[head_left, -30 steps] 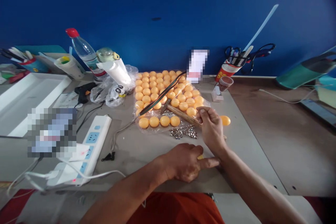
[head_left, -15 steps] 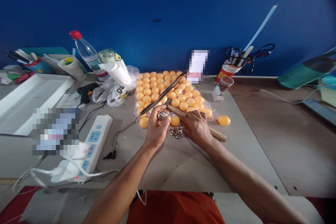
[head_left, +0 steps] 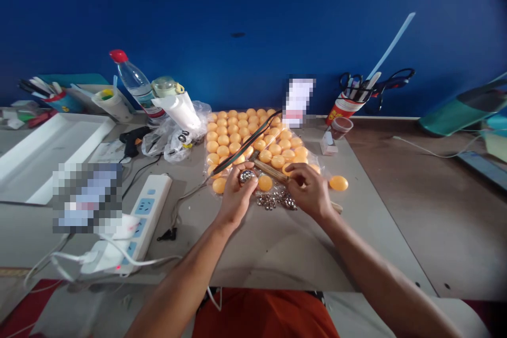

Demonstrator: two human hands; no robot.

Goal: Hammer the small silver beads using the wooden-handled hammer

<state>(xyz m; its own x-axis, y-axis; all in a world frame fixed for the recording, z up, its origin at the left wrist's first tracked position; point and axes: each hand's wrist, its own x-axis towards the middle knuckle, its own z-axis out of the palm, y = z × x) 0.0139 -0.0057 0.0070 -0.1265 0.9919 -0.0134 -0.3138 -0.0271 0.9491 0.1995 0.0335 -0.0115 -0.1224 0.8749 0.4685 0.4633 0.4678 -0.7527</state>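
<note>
My left hand (head_left: 234, 203) is closed around a small ball covered in shiny silver studs (head_left: 246, 176), thumb on its near side. My right hand (head_left: 311, 190) has its thumb and fingertips pinched together; anything between them is too small to make out. It is above a hammer's wooden handle (head_left: 271, 170), partly hiding it. Below the hands lies a pile of small shiny metal studs (head_left: 269, 200). A loose orange ball (head_left: 264, 183) sits between the hands. Behind them is a clear plastic bag of several orange balls (head_left: 233, 137), with a dark flat cord (head_left: 247, 142) across it.
At left are a power strip (head_left: 144, 216) with cables, a glue gun (head_left: 132, 140) and a white box lid (head_left: 99, 132). A tilted bottle (head_left: 134, 84) stands behind. At right are a red cup of tools (head_left: 343, 108) and an orange ball (head_left: 338, 183). A pixelated phone-like shape (head_left: 299, 103) stands behind the bag.
My right hand has lifted slightly and shifted right, its fingers now pinched. More of the stud pile and the hammer handle shows. My left hand keeps hold of the studded ball.
</note>
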